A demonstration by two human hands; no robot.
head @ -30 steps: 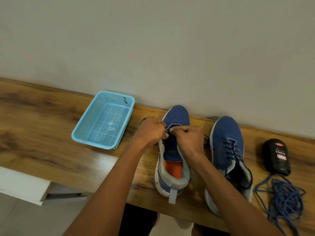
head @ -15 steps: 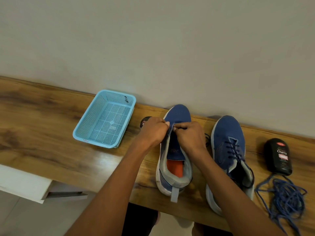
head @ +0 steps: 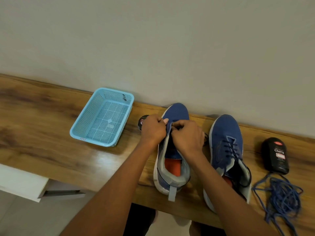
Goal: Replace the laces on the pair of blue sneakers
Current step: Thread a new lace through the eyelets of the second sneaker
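A wooden shelf [head: 42, 133] runs along a pale wall [head: 170, 40], its left and right ends cut off by the frame. At about ten o'clock from the hands sits a light blue mesh basket [head: 102, 118], with a dark mark on its far wall too small to read. Just beside the left hand [head: 152, 128] a small round tin [head: 142, 122] shows only as a dark sliver; the hand covers the rest.

The left hand has its fingers curled, pinching the left eyelet edge of the unlaced blue sneaker [head: 175, 113], which stands toe toward the wall. The right hand [head: 186, 138] curls in from the other side, fingertips pinched at the same spot; what it holds is hidden between the fingers. The tongue and an orange insole [head: 173, 166] show behind the wrists.

At three o'clock stands the laced blue sneaker [head: 225, 138], its heel partly hidden by the right forearm. Further right lies a black bottle [head: 276, 155] marked "Cherry", the smaller print unreadable. At five o'clock a tangle of blue laces [head: 281, 198] trails toward the frame's lower edge.
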